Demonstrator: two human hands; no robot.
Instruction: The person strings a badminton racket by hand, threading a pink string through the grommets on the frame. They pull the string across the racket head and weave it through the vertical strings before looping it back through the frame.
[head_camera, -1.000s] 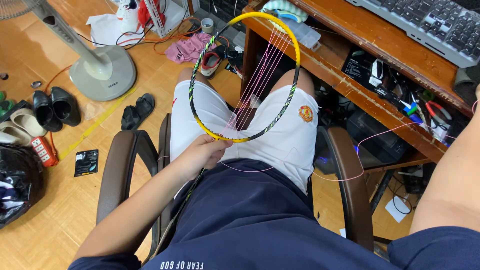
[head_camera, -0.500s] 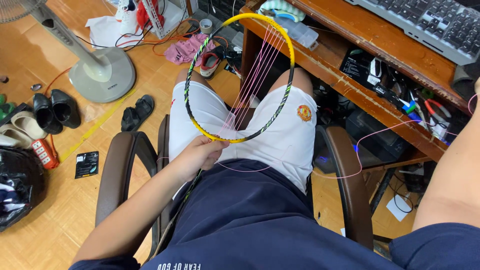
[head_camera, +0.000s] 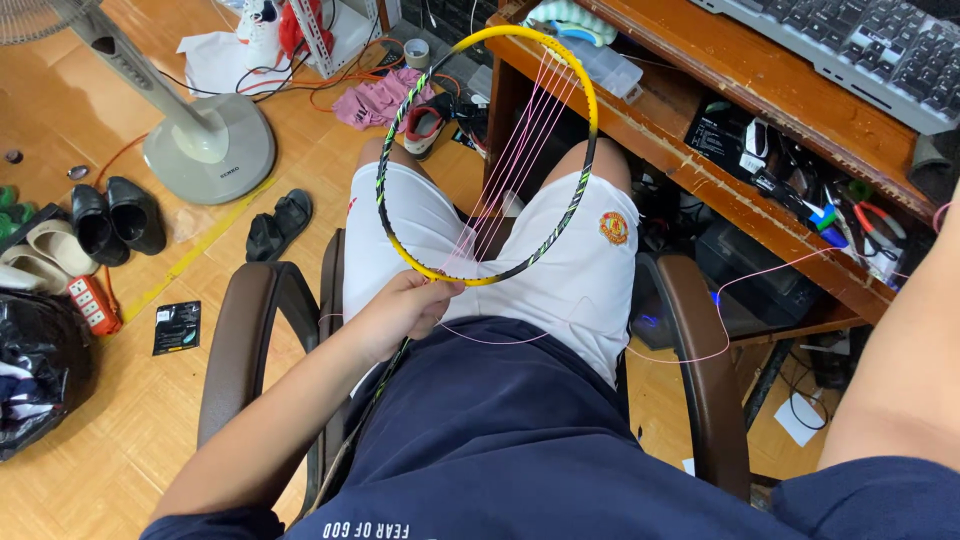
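My left hand (head_camera: 405, 310) grips a badminton racket (head_camera: 587, 150) at the bottom of its head, where the shaft starts. The yellow and black frame stands over my lap in white shorts, its top near the desk edge. Several pink main strings (head_camera: 520, 140) run up the head. A loose pink string (head_camera: 722, 318) loops from the hand across my lap and rises to the right. My right forearm (head_camera: 900, 350) crosses the right edge of the view; its hand is out of the picture.
A wooden desk (head_camera: 700, 110) with a keyboard (head_camera: 850, 50) stands ahead, with tools and red-handled pliers (head_camera: 880, 225) on its lower shelf. Brown chair armrests (head_camera: 235, 340) flank me. On the floor to the left are a fan base (head_camera: 210, 150), shoes (head_camera: 115, 215), sandals (head_camera: 275, 225), a power strip (head_camera: 90, 305) and a black bag (head_camera: 35, 370).
The racket head has shifted slightly over my lap while my left hand keeps its grip. The loose pink string at the right has moved a little.
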